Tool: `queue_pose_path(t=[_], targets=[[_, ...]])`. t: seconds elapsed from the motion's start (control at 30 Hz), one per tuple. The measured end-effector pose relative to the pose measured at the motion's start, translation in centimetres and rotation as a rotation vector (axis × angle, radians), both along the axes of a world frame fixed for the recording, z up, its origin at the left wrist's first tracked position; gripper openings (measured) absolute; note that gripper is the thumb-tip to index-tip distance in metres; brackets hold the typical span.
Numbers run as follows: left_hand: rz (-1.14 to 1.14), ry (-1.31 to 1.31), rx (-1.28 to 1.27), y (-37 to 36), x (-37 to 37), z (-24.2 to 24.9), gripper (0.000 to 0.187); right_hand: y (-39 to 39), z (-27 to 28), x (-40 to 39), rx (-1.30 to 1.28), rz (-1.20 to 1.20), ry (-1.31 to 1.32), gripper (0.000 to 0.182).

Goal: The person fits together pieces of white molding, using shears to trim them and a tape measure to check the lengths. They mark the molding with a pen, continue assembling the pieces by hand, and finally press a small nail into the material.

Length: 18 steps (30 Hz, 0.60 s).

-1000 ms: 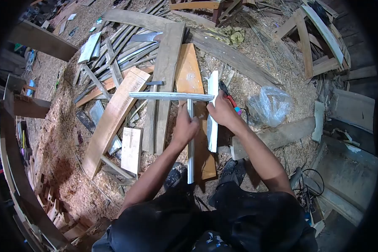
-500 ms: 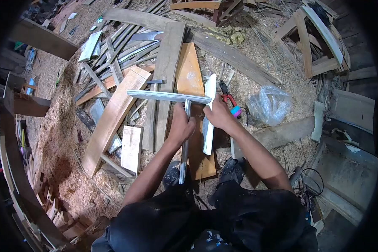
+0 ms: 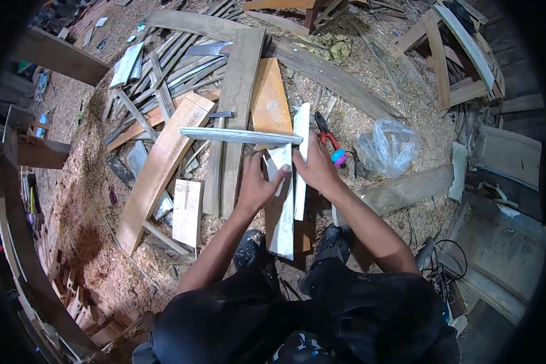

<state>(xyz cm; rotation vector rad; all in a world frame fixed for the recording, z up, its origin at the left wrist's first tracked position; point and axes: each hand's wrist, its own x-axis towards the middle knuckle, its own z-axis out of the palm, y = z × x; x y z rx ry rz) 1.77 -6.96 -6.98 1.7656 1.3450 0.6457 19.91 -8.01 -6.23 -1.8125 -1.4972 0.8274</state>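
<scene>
My left hand is closed on the upper part of a whitish board, whose broad face shows and which points down toward my feet. My right hand grips another narrow white board standing just to its right. A long thin grey-white strip lies crosswise above both hands, its right end touching the right board. Under these pieces is an orange-brown plank. Right of my right hand are red-handled pliers and a blue and pink round item.
A crumpled clear plastic bag lies to the right. Long planks and a pile of thin strips lie left and ahead on shavings. A curved wooden frame stands at the upper right, and a handsaw lies at the top.
The board in my left hand has turned from its thin edge to its broad white face. My left hand has shifted slightly left and its fingers have spread around the wider face.
</scene>
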Motion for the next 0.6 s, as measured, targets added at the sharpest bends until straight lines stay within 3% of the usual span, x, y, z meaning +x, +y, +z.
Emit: queue_pose_path(t=[0.07, 0.1, 0.2, 0.23, 0.3, 0.37, 0.43, 0.5, 0.6], targets=[[-0.113, 0.178, 0.147, -0.8, 0.1, 0.8, 0.083, -0.4, -0.9, -0.6, 0.085, -0.048, -0.048, 0.061], [-0.129, 0.103, 0.023, -0.9, 0.4, 1.2, 0.092, -0.6, -1.2, -0.5, 0.118, -0.040, 0.003, 0.062], [-0.204, 0.136, -0.082, 0.2, 0.1, 2.9, 0.081, -0.6, 0.2, 0.0, 0.102, -0.017, 0.146, 0.055], [-0.174, 0.111, -0.035, 0.7, 0.2, 2.2, 0.069, -0.9, 0.1, 0.0, 0.122, -0.027, 0.072, 0.055], [-0.100, -0.028, -0.222, 0.8, -0.6, 1.2, 0.061, -1.5, -0.2, -0.2, 0.164, -0.050, -0.074, 0.056], [-0.010, -0.093, -0.418, 1.0, -1.1, 0.6, 0.047, -2.5, 0.8, -0.7, -0.021, 0.026, 0.005, 0.057], [-0.057, -0.121, -0.209, 0.9, -1.1, 0.3, 0.044, -3.7, 1.3, -1.5, -0.205, 0.061, 0.064, 0.052], [-0.102, -0.195, -0.028, 0.5, -0.9, 0.3, 0.043, -3.7, 1.1, -1.4, -0.190, 0.048, 0.057, 0.050], [-0.056, -0.034, -0.230, 0.1, -0.1, 2.2, 0.048, -3.1, 1.3, -1.2, -0.166, 0.057, 0.060, 0.050]])
